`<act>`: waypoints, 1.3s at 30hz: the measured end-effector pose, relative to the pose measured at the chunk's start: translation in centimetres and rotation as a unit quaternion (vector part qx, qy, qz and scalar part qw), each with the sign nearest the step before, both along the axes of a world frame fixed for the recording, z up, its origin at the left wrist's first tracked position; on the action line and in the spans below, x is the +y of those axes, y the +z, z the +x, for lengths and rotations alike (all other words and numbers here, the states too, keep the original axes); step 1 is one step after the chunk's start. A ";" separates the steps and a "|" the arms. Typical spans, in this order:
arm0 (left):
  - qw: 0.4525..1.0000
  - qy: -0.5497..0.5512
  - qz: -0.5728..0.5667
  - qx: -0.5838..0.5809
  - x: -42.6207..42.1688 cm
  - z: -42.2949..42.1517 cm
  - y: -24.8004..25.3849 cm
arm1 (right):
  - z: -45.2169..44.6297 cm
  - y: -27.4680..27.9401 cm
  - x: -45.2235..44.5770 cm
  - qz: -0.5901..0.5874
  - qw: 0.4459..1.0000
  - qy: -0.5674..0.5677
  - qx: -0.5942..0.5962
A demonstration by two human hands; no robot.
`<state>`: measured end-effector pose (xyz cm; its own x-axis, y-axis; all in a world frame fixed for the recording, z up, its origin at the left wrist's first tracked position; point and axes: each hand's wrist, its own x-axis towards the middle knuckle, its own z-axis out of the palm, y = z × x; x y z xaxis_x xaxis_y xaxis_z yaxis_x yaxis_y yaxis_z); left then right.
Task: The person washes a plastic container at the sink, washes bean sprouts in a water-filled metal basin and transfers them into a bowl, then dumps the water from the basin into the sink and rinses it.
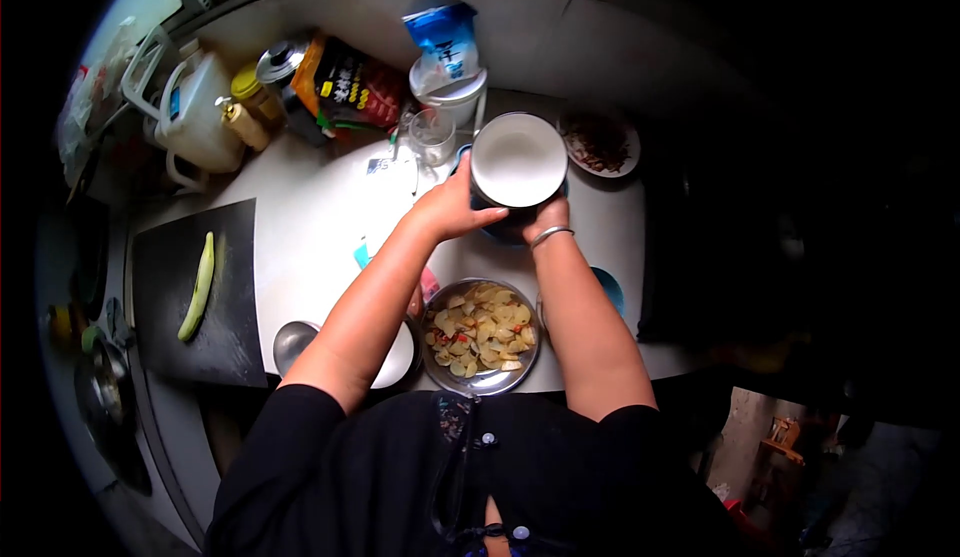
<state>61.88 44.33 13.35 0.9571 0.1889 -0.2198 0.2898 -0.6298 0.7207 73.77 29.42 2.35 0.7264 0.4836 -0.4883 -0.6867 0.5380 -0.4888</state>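
Both of my hands are at a round white bowl over the back of the counter. My left hand grips its left side, with the thumb along the front. My right hand holds it from the lower right; its fingers are partly hidden below. A dark blue rim shows under the bowl, but I cannot tell whether it is a separate vessel. Nearer my body, between my forearms, a steel plate holds cooked potato slices with red bits.
To the left, a green gourd-like vegetable lies on a black cutting board. A glass cup, a white tub, and several bottles and bags line the wall. A plate of dark red food stands back right.
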 end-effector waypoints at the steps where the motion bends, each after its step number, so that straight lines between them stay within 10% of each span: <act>1: 0.999 0.021 0.018 0.042 -0.3 0.4 0.2 | -0.7 1.7 0.1 -0.018 1.000 -0.004 0.003; 25: 0.907 0.174 0.064 -0.378 4.4 -5.4 2.1 | -6.9 15.2 7.5 0.046 0.969 0.020 -0.240; 39: 0.931 0.301 0.130 -0.162 12.2 -21.8 -0.2 | -20.0 4.8 20.9 -0.085 0.952 0.275 -0.104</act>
